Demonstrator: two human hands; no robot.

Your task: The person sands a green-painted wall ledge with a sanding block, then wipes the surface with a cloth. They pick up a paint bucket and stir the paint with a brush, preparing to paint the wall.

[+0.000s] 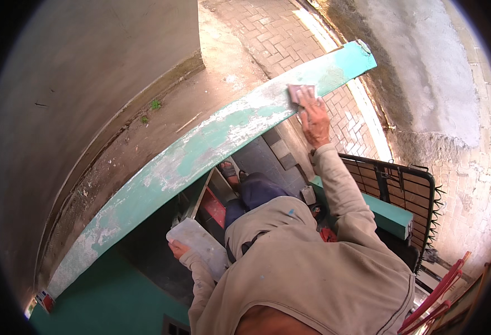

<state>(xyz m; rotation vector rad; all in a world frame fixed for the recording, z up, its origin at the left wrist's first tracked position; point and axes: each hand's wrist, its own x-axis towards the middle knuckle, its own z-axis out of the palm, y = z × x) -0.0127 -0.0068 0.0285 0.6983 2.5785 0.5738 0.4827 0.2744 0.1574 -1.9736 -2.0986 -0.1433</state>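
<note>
A long turquoise ledge [187, 159] with worn, patchy white paint runs from the lower left to the upper right. Near its far right end, my right hand [315, 123] lies with its fingers pressed on a brownish-pink piece of sandpaper [294, 93], flat against the top face. My left hand [179, 249] is low beside my body, gripping the edge of a pale, cloudy rectangular piece [203, 243] that looks like a plastic tub or lid. Part of that piece is hidden behind my sleeve and shirt.
A grey wall [100, 72] rises beyond the ledge on the left. Brick paving [262, 30] lies past it. On the right stand a black metal grille [413, 195] and a turquoise beam [391, 215]. My sandalled foot [230, 172] is below the ledge; reddish plastic legs [438, 296] show lower right.
</note>
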